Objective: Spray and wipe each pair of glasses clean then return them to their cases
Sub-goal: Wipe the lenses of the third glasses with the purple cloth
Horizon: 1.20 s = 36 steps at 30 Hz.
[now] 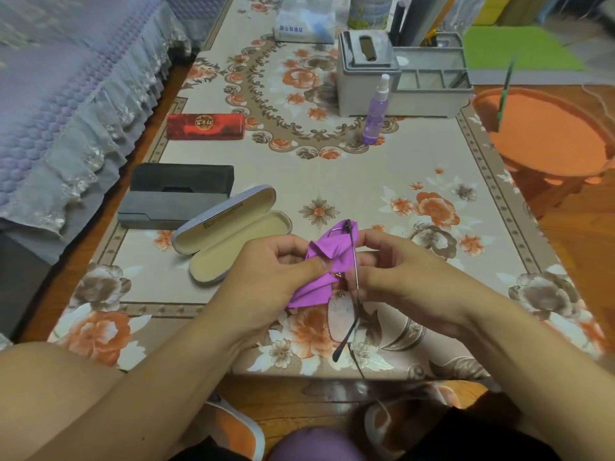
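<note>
A low desk (382, 181) under a floral cover is standing beside a bed with a lilac frilled spread (66, 94); an orange stool (545, 134) is sitting to the right. Both hands are working above the near edge of the desk. The left hand (273, 274) is pinching a purple cloth (319, 261) between thumb and fingers, folded over one lens. The right hand (402, 277) is pinching the thin-framed glasses (342, 314) at the frame, holding them upright with one bare lens hanging below the cloth and the temple arms trailing toward the person.

The spray bottle (377, 111) is standing capped, well apart, near a grey organiser (399, 81). An open beige-lined case (233, 231) is lying just beside the left hand, holding nothing. A grey case (169, 207) and a black case (181, 178) are lying behind it; whether either holds glasses cannot be told. A red case (206, 126) is lying closed farther back.

Assessment: the wiping step appears to be under way on one pair, presumably belonging to the open case. Returning it is outstanding. The condition of the other pairs cannot be established.
</note>
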Tool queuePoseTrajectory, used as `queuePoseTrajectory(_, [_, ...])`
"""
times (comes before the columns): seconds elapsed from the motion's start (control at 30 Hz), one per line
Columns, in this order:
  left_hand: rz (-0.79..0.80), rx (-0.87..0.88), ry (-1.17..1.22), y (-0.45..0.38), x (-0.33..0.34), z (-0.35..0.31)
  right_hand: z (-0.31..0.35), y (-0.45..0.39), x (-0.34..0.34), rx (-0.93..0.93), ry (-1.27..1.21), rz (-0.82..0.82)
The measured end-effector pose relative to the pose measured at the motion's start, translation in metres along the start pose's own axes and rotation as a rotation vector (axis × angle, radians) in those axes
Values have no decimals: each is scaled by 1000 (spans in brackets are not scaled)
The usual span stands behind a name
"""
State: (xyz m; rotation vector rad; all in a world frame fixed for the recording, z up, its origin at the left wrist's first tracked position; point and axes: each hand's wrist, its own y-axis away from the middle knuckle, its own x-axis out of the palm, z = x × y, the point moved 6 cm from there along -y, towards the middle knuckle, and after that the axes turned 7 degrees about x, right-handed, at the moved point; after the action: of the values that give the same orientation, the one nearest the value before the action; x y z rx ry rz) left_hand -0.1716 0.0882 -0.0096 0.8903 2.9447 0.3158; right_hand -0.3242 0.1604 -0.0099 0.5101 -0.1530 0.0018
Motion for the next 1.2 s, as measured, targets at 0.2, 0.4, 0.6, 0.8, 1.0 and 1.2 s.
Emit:
queuePoseTrajectory(0.2, [50, 46, -26, 1, 1, -1, -6, -7, -8, 21, 3, -9])
queuePoseTrajectory(0.4, [64, 119, -54, -1, 3, -7, 0, -3, -9, -36, 48, -67])
queuePoseTrajectory(0.6, [65, 190, -106, 2, 4, -12, 4, -2, -5, -95, 145, -104])
queuePoseTrajectory(0.8, [81, 166, -189, 2, 10, -11, 7, 2, 2, -209, 314, -275])
queuePoseTrajectory(1.0, [90, 155, -152, 0, 3, -12, 5, 0, 2, -202, 276, -193])
queuePoseTrajectory(1.2, [97, 138, -105, -3, -2, -13, 4, 2, 7, -175, 77, 22])
